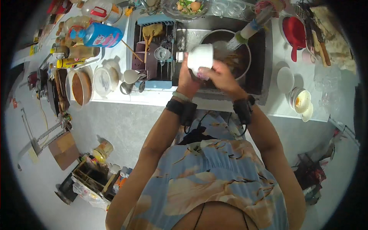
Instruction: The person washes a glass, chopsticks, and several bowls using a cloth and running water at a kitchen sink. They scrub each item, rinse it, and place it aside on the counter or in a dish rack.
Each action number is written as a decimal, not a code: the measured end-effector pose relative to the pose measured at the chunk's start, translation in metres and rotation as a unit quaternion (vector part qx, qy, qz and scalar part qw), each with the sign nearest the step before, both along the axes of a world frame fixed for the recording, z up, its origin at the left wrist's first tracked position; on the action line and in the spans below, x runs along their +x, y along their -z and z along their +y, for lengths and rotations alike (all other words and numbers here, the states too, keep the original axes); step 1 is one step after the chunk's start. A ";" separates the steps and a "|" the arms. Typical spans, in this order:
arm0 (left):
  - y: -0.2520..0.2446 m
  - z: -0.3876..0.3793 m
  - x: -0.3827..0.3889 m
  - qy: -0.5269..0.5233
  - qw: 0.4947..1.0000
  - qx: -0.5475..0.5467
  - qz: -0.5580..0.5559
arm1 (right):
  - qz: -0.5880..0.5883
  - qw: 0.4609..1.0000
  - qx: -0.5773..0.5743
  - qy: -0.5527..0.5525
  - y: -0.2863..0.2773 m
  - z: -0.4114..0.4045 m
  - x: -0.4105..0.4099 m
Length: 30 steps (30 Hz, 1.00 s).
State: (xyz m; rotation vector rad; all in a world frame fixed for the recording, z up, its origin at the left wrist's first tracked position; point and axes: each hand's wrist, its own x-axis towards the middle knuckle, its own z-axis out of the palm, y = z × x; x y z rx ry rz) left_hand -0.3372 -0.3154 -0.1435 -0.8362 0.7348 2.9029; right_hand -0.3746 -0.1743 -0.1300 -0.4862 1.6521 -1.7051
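Note:
A white bowl (pixel 201 59) is held tilted over the sink (pixel 266 74) between my two hands. My left hand (pixel 189 79) grips it from the left and below. At its lower right side, my right hand (pixel 224 76) has its fingers on the bowl, with a small pinkish thing (pixel 203 74) at the fingertips, too small to make out. Water runs from the faucet (pixel 248 30) into a large round metal pot (pixel 249 59) in the sink. Dark water and some long thin items, not clearly seen, lie inside the pot.
Left of my hands stands a dish rack (pixel 155 84) with a purple utensil holder (pixel 151 63) and a glass mug (pixel 162 54). A blue bottle (pixel 100 35) stands farther left. Stacked bowls (pixel 300 100) sit near the right counter edge, by a white bowl (pixel 285 80) and a red pan (pixel 293 33).

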 end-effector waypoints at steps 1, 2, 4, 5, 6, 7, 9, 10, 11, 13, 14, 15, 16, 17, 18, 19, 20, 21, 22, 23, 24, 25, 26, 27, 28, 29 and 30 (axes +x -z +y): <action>0.002 0.001 0.001 -0.014 1.000 -0.008 -0.017 | 0.044 0.999 -0.004 -0.009 -0.001 0.001 0.001; 0.005 -0.001 0.002 -0.010 1.000 -0.001 0.001 | 0.228 0.969 0.093 -0.037 -0.002 0.000 0.002; 0.009 0.000 0.003 -0.021 0.999 0.000 -0.039 | 0.294 0.952 0.085 0.007 -0.005 -0.001 0.004; 0.010 0.001 0.003 -0.007 1.000 -0.019 -0.012 | 0.316 0.944 0.098 0.020 -0.006 -0.003 0.006; 0.012 0.000 0.004 0.007 0.999 -0.008 -0.045 | 0.160 0.986 0.043 0.014 -0.007 -0.003 0.007; 0.013 0.000 0.005 0.029 0.998 0.002 -0.050 | 0.077 0.996 0.027 0.023 -0.007 -0.005 0.008; 0.015 0.000 0.005 0.045 0.997 0.029 -0.059 | -0.067 0.995 -0.031 0.067 -0.005 -0.006 0.010; 0.016 -0.001 0.004 0.038 0.996 0.046 -0.062 | 0.088 0.993 0.065 0.049 -0.004 -0.005 0.009; 0.017 0.001 0.004 0.042 0.997 0.066 -0.024 | 0.250 0.958 0.138 0.016 -0.001 -0.004 0.009; 0.017 0.002 0.005 0.039 0.994 0.053 -0.087 | 0.451 0.873 0.186 -0.004 0.004 0.001 0.008; 0.017 0.004 0.006 0.042 0.995 0.024 -0.092 | 0.500 0.850 0.166 0.008 0.006 0.004 0.007; 0.017 0.005 0.007 0.048 0.994 0.005 -0.100 | 0.547 0.824 0.146 0.019 0.008 0.008 0.007; 0.017 0.007 0.010 0.042 0.986 -0.029 -0.159 | 0.540 0.826 0.163 -0.011 0.010 0.012 0.007; 0.016 0.008 0.011 0.047 0.984 -0.049 -0.167 | 0.533 0.826 0.180 -0.040 0.011 0.016 0.008; 0.016 0.008 0.014 0.048 0.979 -0.066 -0.186 | 0.526 0.823 0.202 -0.068 0.011 0.019 0.009; 0.016 0.008 0.016 0.049 0.974 -0.082 -0.205 | 0.521 0.824 0.207 -0.085 0.011 0.022 0.010; 0.016 0.007 0.019 0.034 0.984 -0.066 -0.165 | 0.515 0.823 0.217 -0.102 0.011 0.024 0.013; 0.016 0.005 0.020 0.045 0.982 -0.092 -0.157 | 0.511 0.822 0.222 -0.116 0.010 0.026 0.015; 0.016 0.002 0.022 0.070 0.985 -0.096 -0.125 | 0.505 0.825 0.224 -0.119 0.009 0.027 0.018; 0.017 0.000 0.023 0.080 0.985 -0.098 -0.120 | 0.502 0.827 0.222 -0.120 0.008 0.027 0.021; 0.018 -0.001 0.023 0.078 0.985 -0.117 -0.103 | 0.499 0.828 0.225 -0.118 0.008 0.026 0.023; 0.020 -0.002 0.023 0.062 0.983 -0.133 -0.113 | 0.473 0.846 0.226 -0.101 0.008 0.026 0.025; 0.021 -0.002 0.022 0.049 0.980 -0.148 -0.122 | 0.447 0.860 0.232 -0.078 0.009 0.024 0.025; 0.022 -0.001 0.021 0.037 0.978 -0.162 -0.130 | 0.421 0.873 0.240 -0.054 0.010 0.024 0.025; 0.023 0.000 0.020 0.025 0.975 -0.175 -0.137 | 0.375 0.900 0.222 -0.011 0.012 0.023 0.025; 0.023 0.002 0.019 0.022 0.976 -0.177 -0.125 | 0.328 0.923 0.201 0.032 0.013 0.023 0.024; 0.022 0.004 0.019 0.031 0.961 -0.248 -0.117 | 0.279 0.941 0.176 0.073 0.015 0.024 0.023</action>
